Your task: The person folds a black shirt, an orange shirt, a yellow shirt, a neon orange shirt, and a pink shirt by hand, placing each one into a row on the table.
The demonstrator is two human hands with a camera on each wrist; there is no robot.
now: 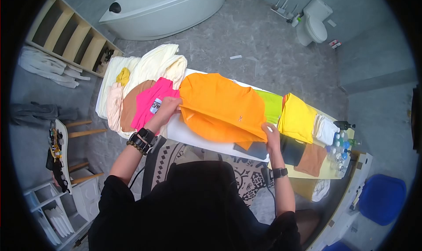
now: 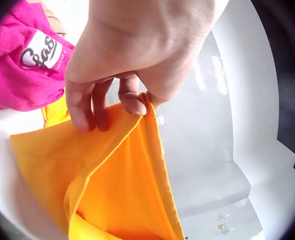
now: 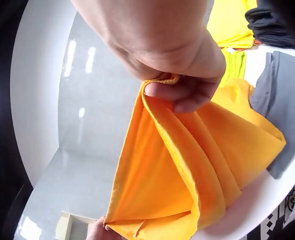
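An orange shirt (image 1: 220, 103) spreads over the middle of the white table (image 1: 176, 128), its hem lifted toward me and gaping. My left hand (image 1: 169, 108) pinches one end of the hem between thumb and fingers, close beside a pink garment (image 1: 148, 95) with a white printed patch. The other end of the hem is pinched by my right hand (image 1: 272, 135). In the left wrist view the shirt's open edge (image 2: 115, 150) hangs below the fingertips. A dark grey folded garment (image 3: 282, 100) lies past the shirt in the right wrist view.
Left of the shirt lie cream garments (image 1: 151, 68) and a brown one (image 1: 134, 103). To the right are lime green cloth (image 1: 270, 103), a yellow folded garment (image 1: 296, 119), white cloth (image 1: 324, 130), a brown folded piece (image 1: 311, 160) and several bottles (image 1: 337, 152). A patterned rug (image 1: 246, 174) lies below.
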